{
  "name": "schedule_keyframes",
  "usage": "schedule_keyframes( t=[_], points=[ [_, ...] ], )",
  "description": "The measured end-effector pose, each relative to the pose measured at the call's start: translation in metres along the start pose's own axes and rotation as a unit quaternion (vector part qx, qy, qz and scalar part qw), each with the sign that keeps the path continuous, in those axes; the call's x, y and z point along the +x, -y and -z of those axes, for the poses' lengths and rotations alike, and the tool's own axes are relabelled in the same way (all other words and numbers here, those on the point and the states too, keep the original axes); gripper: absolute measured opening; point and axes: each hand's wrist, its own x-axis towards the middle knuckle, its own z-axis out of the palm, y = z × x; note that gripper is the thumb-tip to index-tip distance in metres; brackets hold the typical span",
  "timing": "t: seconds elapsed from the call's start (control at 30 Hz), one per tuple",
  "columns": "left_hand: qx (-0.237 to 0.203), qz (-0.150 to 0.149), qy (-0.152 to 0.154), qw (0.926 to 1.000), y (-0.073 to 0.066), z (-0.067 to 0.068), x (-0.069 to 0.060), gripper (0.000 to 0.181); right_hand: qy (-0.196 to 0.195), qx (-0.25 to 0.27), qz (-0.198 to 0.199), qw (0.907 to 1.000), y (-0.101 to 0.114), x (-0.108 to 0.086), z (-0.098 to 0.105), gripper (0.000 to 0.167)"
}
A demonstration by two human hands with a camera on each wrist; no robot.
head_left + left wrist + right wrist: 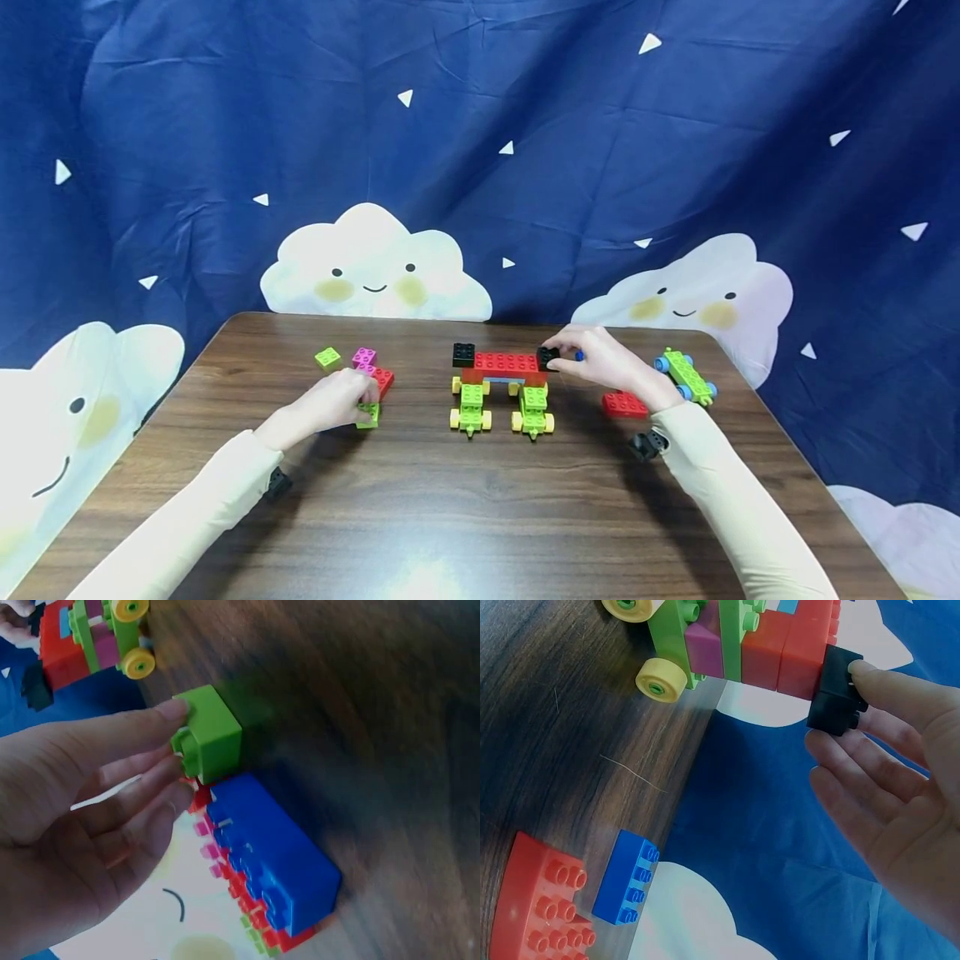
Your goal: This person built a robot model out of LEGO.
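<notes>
In the head view, we see two green wheeled cars [472, 398] [533, 400] on the table [450, 517], with a red span [506, 362] bridging them. A black block [463, 355] tops its left end; our right hand [600, 358] pinches a second black block [547, 356] at the right end. At the left, our left hand [337, 400] is on a small green block [367, 414], on the near side of red and pink bricks.

In the left wrist view, our thumb and fingers pinch that green block; a long blue brick [277, 855] lies just beside it.

In the right wrist view, our thumb and fingertips grip the black block at the red end; whether it is fully seated, we cannot tell. We judge the step in hand to be fitting this block; the next move calls for lined-up studs and a straight downward press.
</notes>
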Motion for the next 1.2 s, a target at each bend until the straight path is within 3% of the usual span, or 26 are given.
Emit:
schedule_keyframes(
  t=[0.13,0.23,0.47,0.6,0.7,0.83,1.0,1.2],
  points=[
    [-0.019,-0.037,-0.015,0.9990,-0.004,-0.005,0.003,0.023,-0.007,-0.001,0.003,1.0000,-0.001,0.000,0.001,0.028],
    [-0.018,-0.048,-0.026,0.9984,-0.008,-0.008,0.005,0.026,-0.010,0.005,0.011,0.9999,-0.001,0.000,0.000,0.028],
    [-0.016,-0.004,-0.037,0.9992,-0.013,-0.011,0.005,0.031,-0.012,0.010,0.013,0.9998,-0.001,0.000,-0.001,0.027],
    [-0.024,-0.026,-0.042,0.9985,-0.014,-0.013,0.005,0.029,-0.015,0.010,0.017,0.9997,-0.001,-0.001,-0.001,0.027],
    [-0.026,-0.060,-0.037,0.9972,-0.014,-0.015,0.006,0.026,-0.014,0.012,0.014,0.9997,-0.001,-0.001,-0.001,0.028],
    [-0.021,-0.078,-0.006,0.9967,-0.015,-0.013,0.008,0.027,-0.010,0.011,0.009,0.9998,-0.001,-0.001,-0.001,0.028],
    [-0.009,-0.072,0.027,0.9970,-0.017,-0.007,0.011,0.027,-0.008,0.005,0.007,0.9999,-0.001,0.000,-0.001,0.029],
    [-0.023,-0.048,0.023,0.9983,-0.015,0.001,0.018,0.023,-0.008,0.004,0.006,0.9999,0.000,0.000,0.000,0.029]
  ],
)
